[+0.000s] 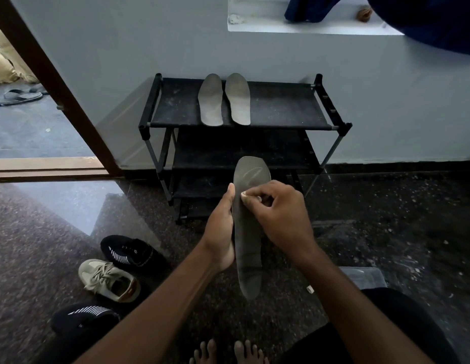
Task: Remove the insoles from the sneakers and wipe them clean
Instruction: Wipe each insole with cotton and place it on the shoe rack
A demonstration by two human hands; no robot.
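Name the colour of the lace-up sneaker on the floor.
The lace-up sneaker is beige, seen in the head view.

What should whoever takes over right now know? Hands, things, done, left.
Left hand grips the dark insole by its left edge. Right hand pinches its upper part, thumb on its face; no wipe clearly visible.
Two grey insoles lie side by side on the top shelf of the shoe rack.
Two black sneakers and a beige sneaker sit on the floor, left.
Done: three insoles out. Left: wipe the held one; other insoles' cleanliness unclear.
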